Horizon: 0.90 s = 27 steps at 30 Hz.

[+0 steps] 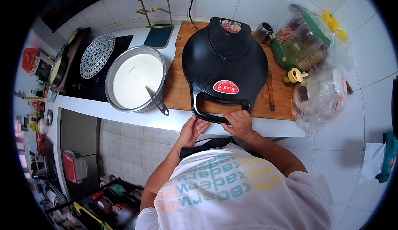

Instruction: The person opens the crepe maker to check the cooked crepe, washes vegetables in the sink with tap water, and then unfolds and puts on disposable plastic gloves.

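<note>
Wooden board (176,93) under closed black griddle (226,66), right hand (239,123) curled over its handle (209,117), left hand (193,131) half-open beside it.

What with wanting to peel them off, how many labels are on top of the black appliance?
2: a red oval label near the black appliance's handle, and a smaller label at the far end. Others may be hidden underneath.

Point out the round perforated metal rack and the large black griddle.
Round perforated metal rack (98,56): head view, point on its middle.
Large black griddle (225,66): head view, point on its lid.
</note>
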### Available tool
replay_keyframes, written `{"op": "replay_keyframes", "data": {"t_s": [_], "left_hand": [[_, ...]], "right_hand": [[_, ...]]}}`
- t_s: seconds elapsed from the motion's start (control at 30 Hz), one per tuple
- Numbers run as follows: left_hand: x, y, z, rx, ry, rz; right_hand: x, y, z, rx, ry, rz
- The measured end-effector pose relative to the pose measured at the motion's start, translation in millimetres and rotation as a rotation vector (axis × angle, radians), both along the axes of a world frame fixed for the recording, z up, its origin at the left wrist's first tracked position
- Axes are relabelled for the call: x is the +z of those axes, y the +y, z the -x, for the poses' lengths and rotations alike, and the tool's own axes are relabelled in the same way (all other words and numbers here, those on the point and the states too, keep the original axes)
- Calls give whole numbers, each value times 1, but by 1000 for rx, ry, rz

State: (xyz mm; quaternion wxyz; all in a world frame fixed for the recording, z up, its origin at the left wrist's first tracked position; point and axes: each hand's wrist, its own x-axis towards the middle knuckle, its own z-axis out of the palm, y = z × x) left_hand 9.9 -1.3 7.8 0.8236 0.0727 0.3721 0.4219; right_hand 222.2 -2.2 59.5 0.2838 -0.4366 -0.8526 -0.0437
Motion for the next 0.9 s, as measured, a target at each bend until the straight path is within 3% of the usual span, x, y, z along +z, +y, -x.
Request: {"op": "replay_keyframes", "data": {"t_s": [0.67,0.9], "left_hand": [[-5,0,1,53,-97,-99],[-23,10,3,-82,83,-116]], "right_hand": [[-9,-2,-2,-4,-18,39],[-17,4,1,21,1,54]]}}
